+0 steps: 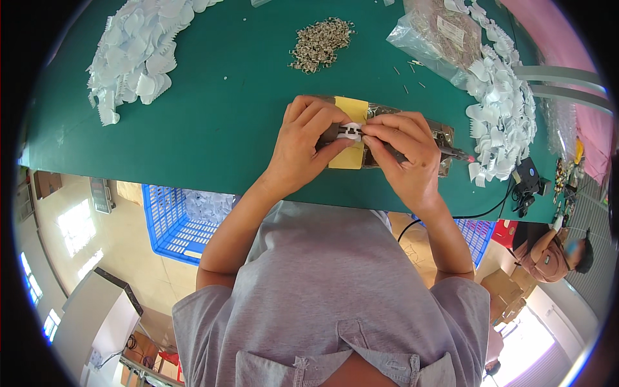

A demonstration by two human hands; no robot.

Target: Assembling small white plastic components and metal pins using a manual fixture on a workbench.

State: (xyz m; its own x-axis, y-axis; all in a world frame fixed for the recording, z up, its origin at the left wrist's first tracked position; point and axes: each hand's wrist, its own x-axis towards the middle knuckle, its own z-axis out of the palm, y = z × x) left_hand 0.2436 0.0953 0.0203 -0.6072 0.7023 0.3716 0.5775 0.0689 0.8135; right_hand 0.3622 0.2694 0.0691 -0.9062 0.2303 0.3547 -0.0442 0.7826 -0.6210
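We found both hands engaged on one small white piece (350, 131) at the centre of the frame, above a yellow strip (343, 160) across a long, shiny object (444, 133). The left hand (303, 143) had its thumb and curled fingers gripping the piece from its left side; the right hand (407, 147) had its thumb and index finger pinched together at its right edge.

We judged the step in hand to be close fitting or adjustment of that piece. In our view the next move called for a firm hold from the left hand and light, precise pressure from the right fingertips.

A heap of small metal parts (321, 44) lay at the upper centre; white pieces were piled at the upper left (138, 55) and upper right (493, 119), the latter beside a clear bag (445, 33).

The fingers hid both ends of the piece, and the dark matter within its outline was possibly a metal part, though too small to confirm. The right hand covered much of a dark rod with a reddish tip (459, 153). The upper-left pile was cut off by the frame's edge.
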